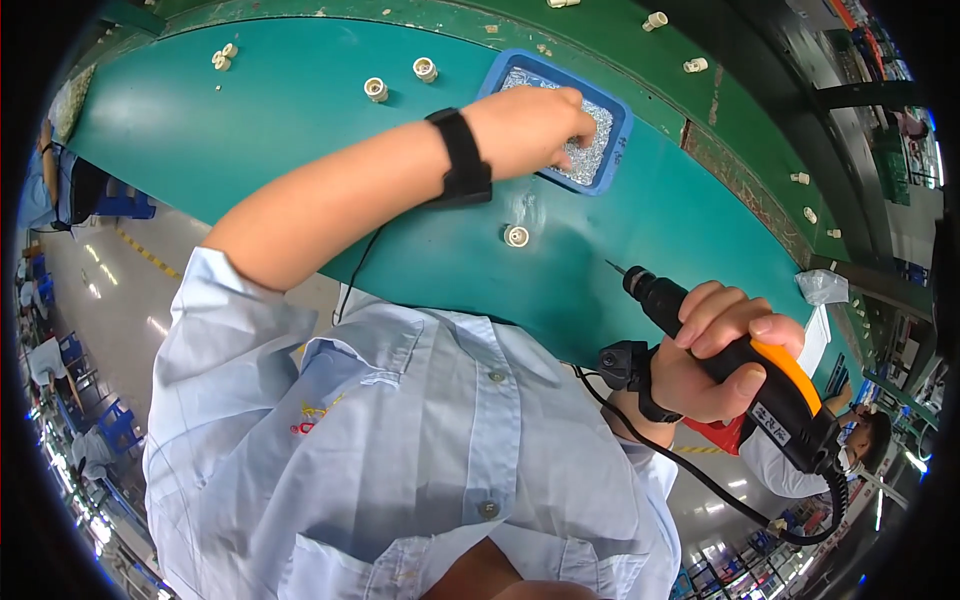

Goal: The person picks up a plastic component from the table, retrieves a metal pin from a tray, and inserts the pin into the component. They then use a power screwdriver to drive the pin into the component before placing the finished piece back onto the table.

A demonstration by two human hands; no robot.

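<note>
My left hand (pixel 535 125) reaches across the table into a blue tray (pixel 492 78) of small shiny metal pieces (pixel 596 152), possibly screws. Its fingers are bent down in a pinch; whatever is between the tips is too small to make out. In my right hand (pixel 722 345) is a corded black and orange electric screwdriver (pixel 785 375), its thin bit pointing left over the table's near side. Between the tray and my body stands one cream round socket-like part (pixel 516 236), apart from both hands.
Two similar cream parts (pixel 425 70) stand left of the tray, and smaller white pieces (pixel 223 58) lie farther left. More parts (pixel 695 65) sit on the green ledge (pixel 640 60) behind. A clear plastic bag (pixel 823 287) lies at the right. Another person (pixel 790 470) is beyond my right arm.
</note>
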